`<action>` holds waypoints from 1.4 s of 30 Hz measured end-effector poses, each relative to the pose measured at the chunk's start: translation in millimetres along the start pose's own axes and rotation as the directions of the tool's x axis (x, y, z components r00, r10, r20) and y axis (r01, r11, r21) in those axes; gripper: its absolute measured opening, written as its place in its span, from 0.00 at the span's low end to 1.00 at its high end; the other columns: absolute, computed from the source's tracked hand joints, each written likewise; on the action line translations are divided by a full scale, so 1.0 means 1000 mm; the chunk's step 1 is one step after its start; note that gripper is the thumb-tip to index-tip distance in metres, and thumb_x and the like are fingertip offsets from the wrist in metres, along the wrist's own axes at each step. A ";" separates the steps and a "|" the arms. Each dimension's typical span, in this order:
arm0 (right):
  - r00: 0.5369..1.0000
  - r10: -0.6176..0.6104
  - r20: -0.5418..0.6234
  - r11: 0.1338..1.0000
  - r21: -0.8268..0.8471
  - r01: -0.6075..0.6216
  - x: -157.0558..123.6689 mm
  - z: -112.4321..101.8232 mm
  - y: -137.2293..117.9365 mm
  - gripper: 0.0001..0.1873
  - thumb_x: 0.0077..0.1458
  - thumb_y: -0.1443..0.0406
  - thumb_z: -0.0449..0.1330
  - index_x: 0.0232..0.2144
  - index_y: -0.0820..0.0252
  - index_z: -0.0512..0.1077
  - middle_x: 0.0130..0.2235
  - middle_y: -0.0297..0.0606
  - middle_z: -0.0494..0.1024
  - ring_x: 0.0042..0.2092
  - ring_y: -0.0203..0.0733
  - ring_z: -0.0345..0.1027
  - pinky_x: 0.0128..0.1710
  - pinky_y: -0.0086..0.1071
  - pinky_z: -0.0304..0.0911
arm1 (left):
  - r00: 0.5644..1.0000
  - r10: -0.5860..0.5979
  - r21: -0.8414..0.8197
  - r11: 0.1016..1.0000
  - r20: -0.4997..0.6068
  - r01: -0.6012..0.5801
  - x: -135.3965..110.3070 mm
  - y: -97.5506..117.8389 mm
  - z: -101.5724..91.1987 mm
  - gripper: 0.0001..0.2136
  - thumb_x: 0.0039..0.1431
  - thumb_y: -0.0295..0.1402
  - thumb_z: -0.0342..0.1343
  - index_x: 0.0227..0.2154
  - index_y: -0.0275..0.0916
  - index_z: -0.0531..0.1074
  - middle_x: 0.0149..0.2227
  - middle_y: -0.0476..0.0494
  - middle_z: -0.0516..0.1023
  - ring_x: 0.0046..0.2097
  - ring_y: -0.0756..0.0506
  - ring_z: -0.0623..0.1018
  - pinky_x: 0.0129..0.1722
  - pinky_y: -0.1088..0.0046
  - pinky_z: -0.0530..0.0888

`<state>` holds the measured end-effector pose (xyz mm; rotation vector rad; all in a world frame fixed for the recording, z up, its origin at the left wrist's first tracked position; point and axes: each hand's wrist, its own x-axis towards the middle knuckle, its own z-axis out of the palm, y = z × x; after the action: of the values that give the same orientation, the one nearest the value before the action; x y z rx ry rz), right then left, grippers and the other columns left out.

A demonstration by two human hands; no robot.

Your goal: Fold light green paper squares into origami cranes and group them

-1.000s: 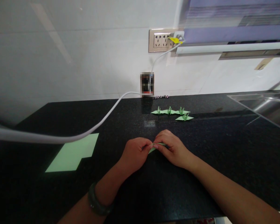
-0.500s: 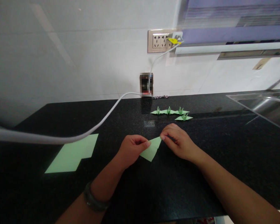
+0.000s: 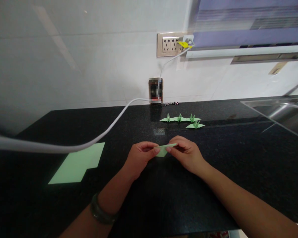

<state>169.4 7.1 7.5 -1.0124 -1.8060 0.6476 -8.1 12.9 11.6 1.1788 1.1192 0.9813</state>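
While both forearms reach in over the speckled black stone countertop (image 3: 183,201), a small folded piece of pale green paper (image 3: 162,152) sits between the hands near the middle of the view. The bare left hand (image 3: 141,158) pinches its left end, thumb on the near face and fingers behind. The bare right hand (image 3: 187,154) grips the right end in the same way, its thumb tip on the near face. The paper's upper edge runs nearly level from hand to hand, with a short flap below it; the layers are too small and soft in this view to count.

The step in hand looks like shaping or creasing a fold. The next move seems to call for lined-up edges and steady thumb pressure along the crease, without twisting the paper.

Beyond the hands stand three small pale green paper cranes (image 3: 179,118) in a row, with a fourth pale green crane (image 3: 196,125) just in front of the right-hand one. Flat pale green paper with a notched outline (image 3: 76,163) lies well to the left.
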 end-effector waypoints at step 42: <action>0.925 -0.277 0.259 0.929 -0.174 0.327 0.001 -0.010 0.008 0.16 0.52 0.70 0.52 0.43 0.49 0.69 0.35 0.37 0.69 0.36 0.35 0.63 0.33 0.31 0.61 | 0.936 -0.158 -0.235 0.943 0.313 0.238 0.002 0.000 -0.010 0.12 0.46 0.33 0.57 0.35 0.32 0.72 0.28 0.43 0.74 0.29 0.49 0.74 0.30 0.72 0.69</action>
<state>181.2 12.0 6.5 -0.7923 -2.2206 0.3945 -17.4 16.4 10.7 0.9311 0.8215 0.7466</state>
